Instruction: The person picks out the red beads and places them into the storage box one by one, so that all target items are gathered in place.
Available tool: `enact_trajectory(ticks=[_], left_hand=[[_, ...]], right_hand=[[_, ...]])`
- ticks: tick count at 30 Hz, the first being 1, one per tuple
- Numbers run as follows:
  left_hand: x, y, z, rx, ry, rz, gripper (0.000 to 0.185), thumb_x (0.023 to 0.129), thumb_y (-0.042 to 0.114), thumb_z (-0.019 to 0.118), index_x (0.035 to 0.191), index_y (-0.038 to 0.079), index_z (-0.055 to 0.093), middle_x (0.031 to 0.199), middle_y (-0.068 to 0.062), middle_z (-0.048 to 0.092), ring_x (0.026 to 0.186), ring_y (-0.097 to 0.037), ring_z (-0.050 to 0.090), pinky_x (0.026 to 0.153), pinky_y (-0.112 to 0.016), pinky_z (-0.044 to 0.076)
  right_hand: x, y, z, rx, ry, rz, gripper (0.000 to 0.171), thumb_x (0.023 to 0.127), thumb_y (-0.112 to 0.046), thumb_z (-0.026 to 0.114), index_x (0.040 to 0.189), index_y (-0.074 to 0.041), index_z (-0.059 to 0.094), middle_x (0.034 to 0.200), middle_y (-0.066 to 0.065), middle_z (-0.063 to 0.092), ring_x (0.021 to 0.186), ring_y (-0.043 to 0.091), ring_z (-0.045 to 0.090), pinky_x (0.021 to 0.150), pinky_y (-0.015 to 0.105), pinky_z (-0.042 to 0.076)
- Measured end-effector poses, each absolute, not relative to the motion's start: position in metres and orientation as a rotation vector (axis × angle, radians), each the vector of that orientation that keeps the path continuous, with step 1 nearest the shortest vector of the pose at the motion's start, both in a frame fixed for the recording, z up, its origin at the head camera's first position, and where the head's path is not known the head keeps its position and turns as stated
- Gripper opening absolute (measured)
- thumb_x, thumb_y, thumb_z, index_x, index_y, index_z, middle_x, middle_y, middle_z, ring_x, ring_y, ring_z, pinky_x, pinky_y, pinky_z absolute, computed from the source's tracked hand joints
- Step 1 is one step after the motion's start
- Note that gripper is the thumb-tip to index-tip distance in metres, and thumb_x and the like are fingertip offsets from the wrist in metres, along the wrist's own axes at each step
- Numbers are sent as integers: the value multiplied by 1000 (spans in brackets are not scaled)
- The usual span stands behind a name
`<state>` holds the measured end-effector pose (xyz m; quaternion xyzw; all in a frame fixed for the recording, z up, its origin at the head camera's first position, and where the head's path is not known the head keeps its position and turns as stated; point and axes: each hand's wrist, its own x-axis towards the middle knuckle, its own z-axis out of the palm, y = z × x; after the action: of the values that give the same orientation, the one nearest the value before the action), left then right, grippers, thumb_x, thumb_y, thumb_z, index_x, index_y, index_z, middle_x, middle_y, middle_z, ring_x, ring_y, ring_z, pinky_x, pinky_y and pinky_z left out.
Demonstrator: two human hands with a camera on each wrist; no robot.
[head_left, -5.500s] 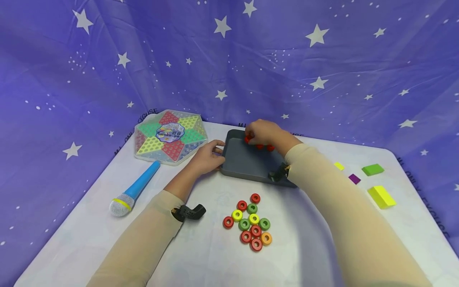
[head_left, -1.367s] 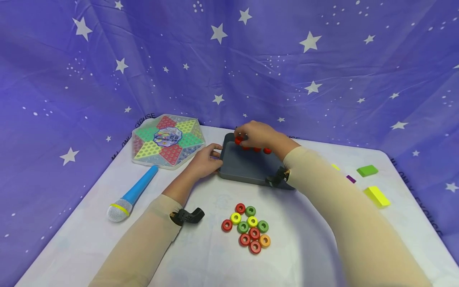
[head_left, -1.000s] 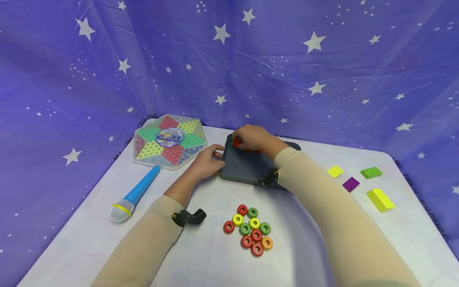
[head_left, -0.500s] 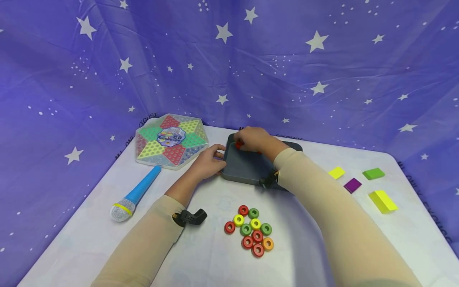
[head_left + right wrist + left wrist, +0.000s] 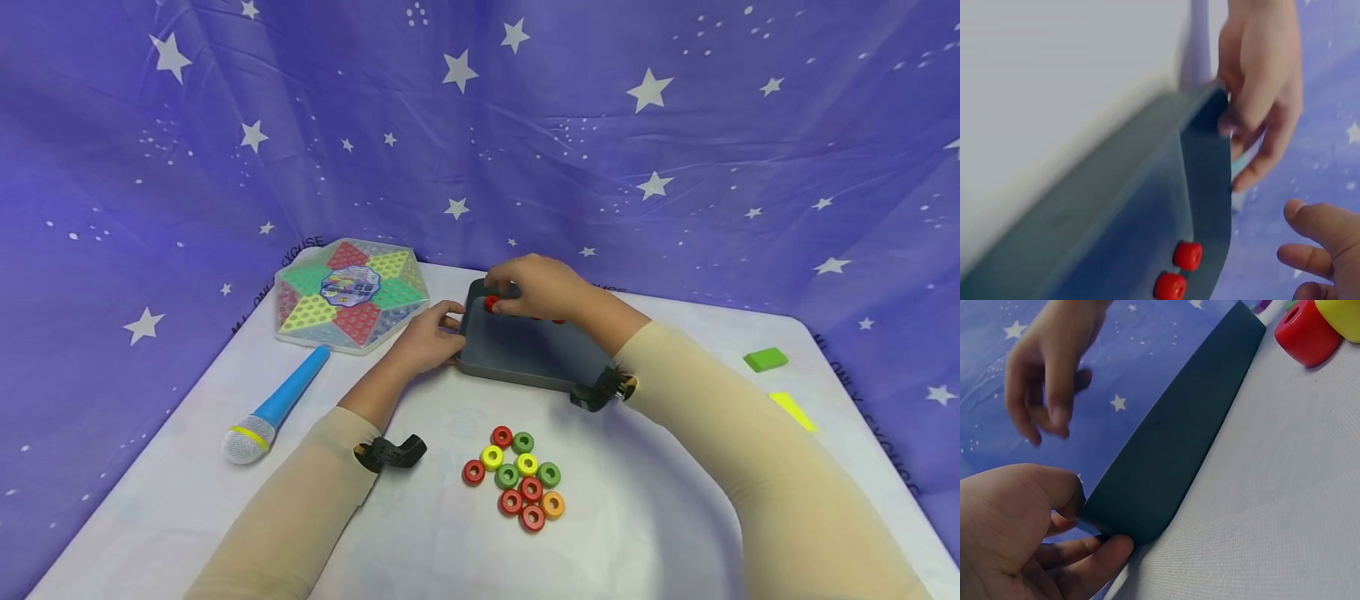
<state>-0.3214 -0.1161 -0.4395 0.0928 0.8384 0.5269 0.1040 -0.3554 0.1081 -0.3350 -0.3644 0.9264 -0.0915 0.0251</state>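
Observation:
A dark grey tray (image 5: 517, 358) lies on the white table. My left hand (image 5: 431, 337) grips its left wall, with the thumb on one side and the fingers on the other. Over the tray's far side hovers my right hand (image 5: 547, 287); in the left wrist view the right hand (image 5: 1054, 362) has loose, spread fingers and holds nothing. A red ring bead (image 5: 491, 303) sits in the tray's far left corner, just beneath those fingertips. Other red beads form a row along the far wall, partly hidden by the hand. Two red beads (image 5: 1187, 255) show in the right wrist view.
Several red, green, yellow and orange ring beads (image 5: 527, 464) lie clustered in front of the tray. A blue toy microphone (image 5: 281, 400) and a hexagonal Chinese checkers set (image 5: 351, 292) are at left. A green block (image 5: 766, 359) and a yellow block (image 5: 791, 411) lie at right.
One red bead has left the cluster's far end since the oldest frame. My right hand set a red bead at the row's left end, let go and lifted. The left hand stayed on the tray.

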Motion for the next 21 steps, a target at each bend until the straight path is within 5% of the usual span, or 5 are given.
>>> enact_trajectory(ticks=[21], left_hand=[[-322,-115,-439,270,2478,1559,59,89,13,63,146,11,49,123,-14,63,102,-26,70,70,-35,63]], right_hand=[[-182,174,-390,-1387,2586,-622,27,91,-31,76,117,-25,74,105,-14,71,73,5,60,66,17,49]])
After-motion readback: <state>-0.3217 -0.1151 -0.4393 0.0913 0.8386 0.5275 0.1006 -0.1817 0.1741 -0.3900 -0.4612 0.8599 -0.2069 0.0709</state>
